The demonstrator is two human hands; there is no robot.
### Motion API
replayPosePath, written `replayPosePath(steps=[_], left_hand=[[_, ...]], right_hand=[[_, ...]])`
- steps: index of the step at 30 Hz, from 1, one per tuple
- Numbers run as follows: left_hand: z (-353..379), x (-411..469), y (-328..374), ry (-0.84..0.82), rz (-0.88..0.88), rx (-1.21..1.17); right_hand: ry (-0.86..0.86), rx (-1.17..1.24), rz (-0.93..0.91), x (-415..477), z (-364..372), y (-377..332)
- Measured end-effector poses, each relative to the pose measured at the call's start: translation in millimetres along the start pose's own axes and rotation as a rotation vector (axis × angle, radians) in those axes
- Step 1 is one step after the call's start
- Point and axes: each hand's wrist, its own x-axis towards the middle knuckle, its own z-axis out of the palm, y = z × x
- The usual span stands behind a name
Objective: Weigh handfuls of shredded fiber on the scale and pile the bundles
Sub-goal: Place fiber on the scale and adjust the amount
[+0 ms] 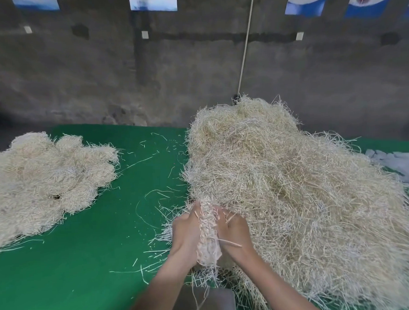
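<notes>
Both of your hands are clenched around one handful of shredded fiber (207,233); your left hand (186,236) presses it from one side and your right hand (235,235) from the other, so the strands stand as a narrow upright wad between the palms; it sits at the near left edge of the big loose heap (292,186), touching it, and some strands trail down from it. You look to be at the gathering step, pulling and shaping a portion free of the heap; weighing has not yet come. Just below your wrists lies a grey flat surface (218,300), probably the scale pan, though I cannot tell for sure; the next move calls for lifting the wad clear of the tangled strands and setting it on that pan without shedding fiber. The pile of finished bundles (44,179) lies well apart on the left of the green table (98,251). On the wall hang blue and white posters (307,0); their writing is too blurred to read.
</notes>
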Motion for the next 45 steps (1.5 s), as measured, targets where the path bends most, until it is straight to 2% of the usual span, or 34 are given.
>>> replayPosePath(steps=[2, 3, 4, 5, 6, 7, 8, 9, 11, 13, 15, 16, 18, 20, 21, 22, 23, 24, 25, 26, 27, 30, 31, 32, 33, 34, 36, 37, 39, 40, 41, 43, 45], left_hand=[[-12.4, 8.4, 5.4, 0.056, 0.177, 0.009], [-19.2, 15.2, 7.8, 0.131, 0.255, 0.077], [-24.4, 19.8, 10.4, 0.195, 0.321, 0.152], [-27.2, 21.3, 10.8, 0.240, 0.383, 0.207], [-25.6, 20.2, 9.9, 0.253, 0.439, 0.271], [-19.3, 17.0, 7.8, 0.215, 0.471, 0.313], [-9.8, 13.2, 5.6, 0.122, 0.488, 0.321], [0.3, 6.6, 6.0, 0.017, 0.477, 0.276], [13.7, -9.2, 16.7, -0.082, 0.386, 0.040], [14.6, -10.7, 14.3, -0.084, 0.229, -0.223], [9.6, -13.3, 6.8, -0.186, 0.012, -0.313], [9.5, -15.2, 2.4, -0.253, -0.094, -0.323], [11.7, -13.6, 7.2, -0.275, -0.220, -0.407], [11.4, -3.3, 8.6, -0.206, -0.176, -0.533], [10.4, -2.3, 7.9, -0.227, -0.085, -0.638], [10.1, -6.3, 5.9, -0.293, -0.033, -0.769], [12.8, -12.6, 3.6, -0.335, -0.026, -0.767], [15.2, -10.0, -7.2, -0.352, -0.050, -0.715], [19.7, -9.4, -10.6, -0.323, -0.084, -0.522], [23.1, -14.2, -5.2, -0.198, -0.106, -0.422], [18.3, -10.1, -2.8, -0.150, -0.117, -0.386], [7.6, -12.3, 5.0, -0.220, -0.018, -0.377], [6.0, -13.5, 0.8, -0.243, -0.095, -0.532], [9.7, -15.1, -3.3, -0.223, -0.118, -0.536], [15.0, -14.8, -11.3, -0.157, 0.051, -0.168], [19.0, -15.7, -10.8, -0.146, 0.005, -0.110], [21.3, -14.8, 6.7, -0.087, 0.036, -0.060], [17.1, -9.3, 12.0, -0.081, 0.088, -0.088], [13.3, -2.1, 15.6, -0.009, 0.102, -0.151], [12.2, -3.4, 11.2, -0.023, 0.090, -0.138], [11.5, -5.8, 5.9, -0.065, 0.070, -0.045], [13.6, -9.9, -5.0, -0.085, 0.082, 0.153], [15.8, -7.9, -7.7, -0.047, 0.317, 0.247]], right_hand=[[-0.229, 0.004, -0.018, -5.4, -17.6, 0.4], [-0.308, 0.023, -0.040, -7.7, -27.5, -1.2], [-0.318, 0.017, -0.069, -8.5, -38.1, -5.2], [-0.239, 0.011, -0.097, -6.6, -46.2, -8.6], [-0.083, -0.013, -0.148, -3.8, -49.7, -11.4], [0.064, -0.048, -0.212, -1.3, -48.2, -16.8], [0.132, -0.057, -0.267, 0.1, -41.5, -24.7], [0.120, -0.036, -0.292, 1.3, -30.8, -29.0], [0.080, 0.164, -0.162, 5.9, -10.8, -29.7], [0.228, 0.448, 0.026, 17.4, -10.9, -26.2], [0.391, 0.573, 0.138, 25.3, -20.1, -22.8], [0.431, 0.537, 0.099, 26.9, -20.1, -20.7], [0.436, 0.333, -0.108, 16.0, -9.1, -16.2], [0.351, 0.069, -0.346, -9.7, 16.6, -9.9], [0.285, -0.034, -0.418, -21.2, 26.6, -10.3], [0.256, -0.105, -0.441, -22.9, 28.8, -12.3], [0.269, -0.135, -0.396, -15.0, 23.3, -16.2], [0.315, -0.087, -0.299, -2.3, 13.5, -18.1], [0.346, 0.021, -0.198, 9.0, 2.0, -20.1], [0.368, 0.107, -0.171, 13.4, -4.7, -19.3], [0.377, 0.131, -0.207, 8.0, -3.7, -19.0], [0.318, -0.064, -0.397, -28.9, 30.5, -21.6], [0.304, -0.091, -0.415, -28.9, 32.4, -22.2], [0.291, -0.070, -0.354, -19.2, 25.5, -21.4], [0.299, 0.009, -0.259, -4.0, 12.6, -20.4], [0.311, 0.131, -0.146, 8.2, -2.9, -20.0], [0.376, 0.284, -0.058, 8.8, -9.2, -16.6], [0.386, 0.259, -0.068, -0.7, 1.9, -17.9], [0.340, 0.065, -0.171, -23.8, 30.4, -18.4], [0.322, 0.027, -0.185, -26.6, 31.8, -17.6], [0.334, 0.051, -0.132, -18.9, 27.1, -13.5], [0.346, 0.259, -0.030, -2.6, 3.0, -10.7], [0.168, 0.413, -0.047, -3.0, -8.7, -7.8]])
